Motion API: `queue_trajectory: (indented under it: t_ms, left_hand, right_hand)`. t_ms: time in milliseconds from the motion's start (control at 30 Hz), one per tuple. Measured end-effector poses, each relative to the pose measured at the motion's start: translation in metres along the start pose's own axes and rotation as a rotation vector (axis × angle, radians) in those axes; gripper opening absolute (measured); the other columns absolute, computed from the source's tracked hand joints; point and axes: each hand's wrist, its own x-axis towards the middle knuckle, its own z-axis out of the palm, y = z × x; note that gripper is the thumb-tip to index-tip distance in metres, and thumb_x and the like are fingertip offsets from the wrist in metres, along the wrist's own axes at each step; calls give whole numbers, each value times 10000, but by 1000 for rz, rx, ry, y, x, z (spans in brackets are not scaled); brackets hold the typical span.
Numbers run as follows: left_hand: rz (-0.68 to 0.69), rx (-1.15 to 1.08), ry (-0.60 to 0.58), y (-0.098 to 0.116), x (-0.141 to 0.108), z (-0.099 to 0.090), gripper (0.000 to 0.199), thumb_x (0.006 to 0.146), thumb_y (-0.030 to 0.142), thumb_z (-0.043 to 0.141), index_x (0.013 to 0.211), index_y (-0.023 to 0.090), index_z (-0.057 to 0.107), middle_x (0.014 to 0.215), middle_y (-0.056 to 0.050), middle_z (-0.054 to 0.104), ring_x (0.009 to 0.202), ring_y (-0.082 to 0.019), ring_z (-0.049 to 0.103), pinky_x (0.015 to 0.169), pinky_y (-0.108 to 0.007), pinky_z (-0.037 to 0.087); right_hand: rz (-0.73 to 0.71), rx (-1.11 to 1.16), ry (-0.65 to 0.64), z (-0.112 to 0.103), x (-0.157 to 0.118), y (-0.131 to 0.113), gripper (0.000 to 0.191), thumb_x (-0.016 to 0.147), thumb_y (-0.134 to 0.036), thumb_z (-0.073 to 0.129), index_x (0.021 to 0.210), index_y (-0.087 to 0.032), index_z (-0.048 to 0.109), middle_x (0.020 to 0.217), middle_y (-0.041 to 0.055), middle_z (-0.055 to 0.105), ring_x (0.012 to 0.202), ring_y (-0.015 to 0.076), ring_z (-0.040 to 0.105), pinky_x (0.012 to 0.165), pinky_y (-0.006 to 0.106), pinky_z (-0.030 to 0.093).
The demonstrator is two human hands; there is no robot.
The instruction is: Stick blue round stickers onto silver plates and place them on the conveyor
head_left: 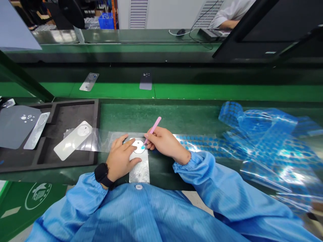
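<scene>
A silvery flat plate with a round cut-out section lies on the bench in front of me. My left hand rests on its left side, fingers spread. My right hand is closed on a pink stick-like tool, whose tip touches the plate's round section beside a small blue dot. A clear film strip with rows of blue dots runs rightward from under my right hand. Another silvery plate lies tilted over the tray edge at left.
A black tray holds grey and silvery plates at left. Crumpled blue-dotted film covers the right side. Two plates, one silvery and one grey, lie on the green strip beyond. A person's arm shows at the back right.
</scene>
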Motion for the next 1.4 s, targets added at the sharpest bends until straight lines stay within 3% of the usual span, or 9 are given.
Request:
queue_trajectory:
  t_ms: [233,1400]
  left_hand:
    - [25,-2,19,1,-1,1,293,788,368,718,1018,191,680,1267,-106,646,1269,-353,471,1009,-561,398]
    - [2,-12,-28,3,-1,0,277,811,349,676,1060,229,683,1272,-102,622,1278,-339,431,1017,-558,368]
  right_hand:
    - [41,-121,-77,3,15,1,212,898,-136,556,687,-153,564,531,0,635,443,99,601,441,186,508]
    - [45,-101,-48,3,14,5,197,881,-147,574,685,-161,575,527,-8,639,449,93,606,451,173,510]
